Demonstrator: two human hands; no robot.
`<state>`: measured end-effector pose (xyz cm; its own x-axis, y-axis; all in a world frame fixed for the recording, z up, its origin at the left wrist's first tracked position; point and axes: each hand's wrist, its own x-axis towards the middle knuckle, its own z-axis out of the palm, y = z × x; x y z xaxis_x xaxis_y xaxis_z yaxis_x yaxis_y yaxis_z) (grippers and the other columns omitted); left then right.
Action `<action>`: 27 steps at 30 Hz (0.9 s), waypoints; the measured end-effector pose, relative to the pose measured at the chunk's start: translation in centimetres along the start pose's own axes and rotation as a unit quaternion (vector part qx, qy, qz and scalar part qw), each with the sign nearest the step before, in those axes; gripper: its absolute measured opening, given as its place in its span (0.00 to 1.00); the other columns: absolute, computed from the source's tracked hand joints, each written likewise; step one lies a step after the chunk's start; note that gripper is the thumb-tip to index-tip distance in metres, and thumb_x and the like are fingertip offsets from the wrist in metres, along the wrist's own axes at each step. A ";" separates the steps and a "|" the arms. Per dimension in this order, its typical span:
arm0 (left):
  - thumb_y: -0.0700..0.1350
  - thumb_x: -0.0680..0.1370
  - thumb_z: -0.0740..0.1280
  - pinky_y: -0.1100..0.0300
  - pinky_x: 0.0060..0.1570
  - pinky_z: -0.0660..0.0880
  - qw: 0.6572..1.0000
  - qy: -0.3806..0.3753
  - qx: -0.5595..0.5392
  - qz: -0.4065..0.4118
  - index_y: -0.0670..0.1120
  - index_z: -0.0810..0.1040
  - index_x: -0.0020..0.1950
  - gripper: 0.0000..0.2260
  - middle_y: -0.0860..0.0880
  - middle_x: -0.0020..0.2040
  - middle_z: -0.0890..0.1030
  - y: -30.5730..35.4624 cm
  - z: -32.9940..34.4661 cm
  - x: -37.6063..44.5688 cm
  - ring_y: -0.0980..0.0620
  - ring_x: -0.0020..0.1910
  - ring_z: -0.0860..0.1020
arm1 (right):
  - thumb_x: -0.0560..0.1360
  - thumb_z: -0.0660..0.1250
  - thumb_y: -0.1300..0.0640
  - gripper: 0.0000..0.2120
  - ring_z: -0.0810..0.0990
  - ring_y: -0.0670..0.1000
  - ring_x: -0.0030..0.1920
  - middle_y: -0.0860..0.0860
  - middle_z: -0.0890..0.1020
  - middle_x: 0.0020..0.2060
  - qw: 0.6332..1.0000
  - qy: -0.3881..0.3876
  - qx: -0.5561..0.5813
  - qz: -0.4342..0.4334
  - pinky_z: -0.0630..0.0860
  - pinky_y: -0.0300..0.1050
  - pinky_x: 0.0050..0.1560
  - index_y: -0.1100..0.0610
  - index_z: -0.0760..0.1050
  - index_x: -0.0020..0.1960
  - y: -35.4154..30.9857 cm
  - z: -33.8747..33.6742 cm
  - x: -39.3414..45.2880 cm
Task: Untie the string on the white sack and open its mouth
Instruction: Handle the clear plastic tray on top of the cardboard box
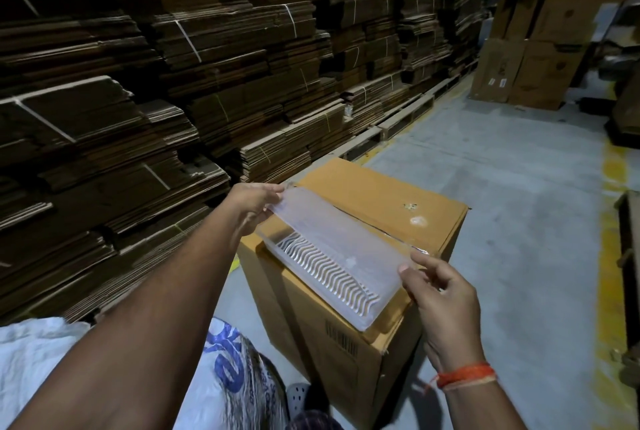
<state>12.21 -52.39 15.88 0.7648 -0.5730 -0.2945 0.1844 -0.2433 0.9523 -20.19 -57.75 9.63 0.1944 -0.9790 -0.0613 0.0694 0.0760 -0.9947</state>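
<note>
A white woven sack (45,353) with blue print lies at the bottom left, partly hidden under my left forearm; no string or mouth shows. My left hand (254,204) grips the far end of a long translucent plastic tray (332,253) with wavy slots. My right hand (440,298) pinches the tray's near right end. The tray hangs just above a sealed brown carton (398,201).
Tall stacks of flattened cardboard (173,66) on pallets fill the left side. More cartons (540,59) stand at the back right. A grey concrete floor (512,194) with a yellow line runs along the right. A grey perforated clog (298,395) shows near the bottom.
</note>
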 end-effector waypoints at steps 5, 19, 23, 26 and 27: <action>0.28 0.79 0.68 0.63 0.36 0.83 0.999 -0.004 -0.051 -0.001 0.39 0.84 0.53 0.09 0.39 0.54 0.85 -1.0 -0.3 -1.2 0.48 0.48 0.85 | 0.73 0.77 0.61 0.15 0.86 0.55 0.48 0.56 0.86 0.45 0.999 -0.031 -0.003 0.027 0.80 0.32 0.37 0.57 0.84 0.60 -0.4 0.4 -1.4; 0.48 0.80 0.72 0.49 0.67 0.76 0.933 0.044 0.322 0.156 0.54 0.83 0.66 0.15 0.45 0.75 0.77 -5.0 -1.5 -1.9 0.44 0.74 0.75 | 0.75 0.74 0.54 0.19 0.81 0.53 0.47 0.54 0.81 0.51 0.946 -0.001 -0.296 -0.128 0.72 0.36 0.45 0.52 0.82 0.65 -0.6 1.9 -2.8; 0.50 0.80 0.72 0.52 0.61 0.77 0.917 0.047 0.360 0.164 0.55 0.82 0.67 0.15 0.47 0.72 0.80 -5.1 -1.7 -1.9 0.45 0.71 0.77 | 0.75 0.74 0.53 0.21 0.76 0.51 0.46 0.56 0.79 0.53 0.927 -0.006 -0.347 -0.141 0.71 0.38 0.49 0.54 0.80 0.67 -0.6 1.9 -3.2; 0.49 0.80 0.72 0.50 0.62 0.78 0.922 0.041 0.348 0.163 0.54 0.82 0.68 0.16 0.46 0.72 0.80 -5.1 -1.8 -1.9 0.45 0.71 0.77 | 0.75 0.74 0.52 0.21 0.74 0.50 0.46 0.56 0.79 0.53 0.929 -0.004 -0.345 -0.134 0.71 0.38 0.49 0.54 0.80 0.68 -0.4 1.9 -3.3; 0.48 0.80 0.72 0.48 0.64 0.78 0.927 0.037 0.337 0.162 0.53 0.82 0.68 0.16 0.46 0.72 0.79 -5.1 -1.8 -1.9 0.44 0.72 0.77 | 0.75 0.74 0.53 0.21 0.74 0.50 0.46 0.56 0.78 0.54 0.932 -0.002 -0.339 -0.130 0.72 0.39 0.49 0.54 0.80 0.68 -0.4 1.9 -3.3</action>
<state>10.90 -48.62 11.78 0.7571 -0.6527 0.0289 -0.4713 -0.5149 0.7161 -18.99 -54.21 10.35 0.2613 -0.9470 0.1870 -0.5188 -0.3011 -0.8001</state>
